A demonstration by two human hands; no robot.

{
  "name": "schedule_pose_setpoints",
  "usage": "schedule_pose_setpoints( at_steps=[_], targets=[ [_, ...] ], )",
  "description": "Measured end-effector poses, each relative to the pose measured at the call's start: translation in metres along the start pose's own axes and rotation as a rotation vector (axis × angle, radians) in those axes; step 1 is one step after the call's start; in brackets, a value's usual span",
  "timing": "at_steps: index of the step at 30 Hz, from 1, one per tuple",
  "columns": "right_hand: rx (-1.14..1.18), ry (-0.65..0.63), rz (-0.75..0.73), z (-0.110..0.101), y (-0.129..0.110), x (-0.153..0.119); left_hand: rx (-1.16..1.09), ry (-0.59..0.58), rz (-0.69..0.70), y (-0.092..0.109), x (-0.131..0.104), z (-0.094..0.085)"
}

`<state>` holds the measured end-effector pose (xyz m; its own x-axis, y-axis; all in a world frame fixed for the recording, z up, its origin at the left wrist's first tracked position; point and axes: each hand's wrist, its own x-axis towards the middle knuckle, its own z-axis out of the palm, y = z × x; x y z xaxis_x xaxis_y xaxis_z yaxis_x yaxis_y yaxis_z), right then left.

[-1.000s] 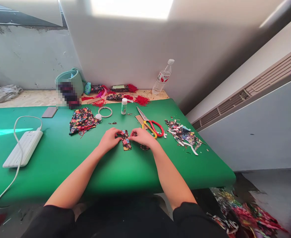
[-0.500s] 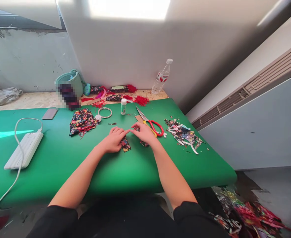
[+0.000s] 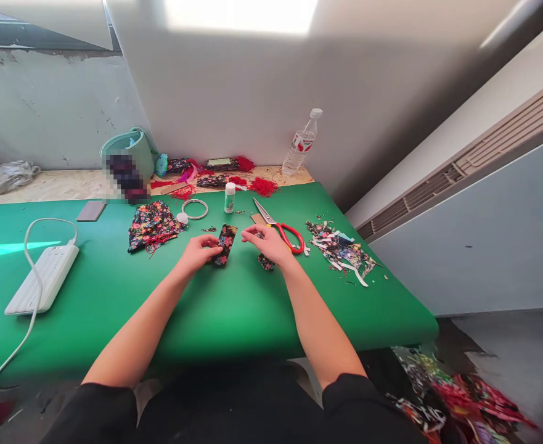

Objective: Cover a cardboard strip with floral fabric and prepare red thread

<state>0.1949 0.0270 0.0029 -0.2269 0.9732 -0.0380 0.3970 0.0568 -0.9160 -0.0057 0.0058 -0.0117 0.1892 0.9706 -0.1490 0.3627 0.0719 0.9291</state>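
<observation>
Between its thumb and fingers my left hand pinches a dark floral fabric piece, raised off the green table. My right hand is to its right, fingers bent; a second floral piece shows beneath the palm, and I cannot make out how it is held. Red-handled scissors lie open-bladed just beyond my right hand, by a brown strip. A glue stick stands uncapped or capped, I cannot tell, behind the hands.
Floral fabric bundle, silver ring and white cap are left of centre. Fabric scraps lie right. A power strip with a cable is far left. At the back are a bottle, teal basket and red tassels.
My left hand has lifted the floral piece from the table and moved slightly left, away from my right hand. My right hand has barely moved.
</observation>
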Motion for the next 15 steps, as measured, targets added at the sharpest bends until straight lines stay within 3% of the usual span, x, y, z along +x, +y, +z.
schedule_pose_setpoints(
  at_steps=[4,7,9,13,15],
  targets=[
    [0.019,-0.064,0.02,0.004,0.0,-0.001,-0.286,-0.059,-0.22,0.003,-0.004,0.01],
    [-0.029,-0.134,0.068,0.008,0.004,-0.001,-0.065,-0.076,-0.201,0.005,-0.006,0.015],
    [-0.12,-0.157,0.101,0.01,0.006,-0.001,0.113,-0.017,-0.176,0.005,-0.006,0.015],
    [-0.363,-0.04,0.11,0.013,0.013,0.002,0.535,0.17,-0.089,0.002,-0.005,0.01],
    [-0.424,-0.001,0.082,0.014,0.015,0.003,0.602,0.173,-0.029,0.0,-0.004,0.007]
  ],
)
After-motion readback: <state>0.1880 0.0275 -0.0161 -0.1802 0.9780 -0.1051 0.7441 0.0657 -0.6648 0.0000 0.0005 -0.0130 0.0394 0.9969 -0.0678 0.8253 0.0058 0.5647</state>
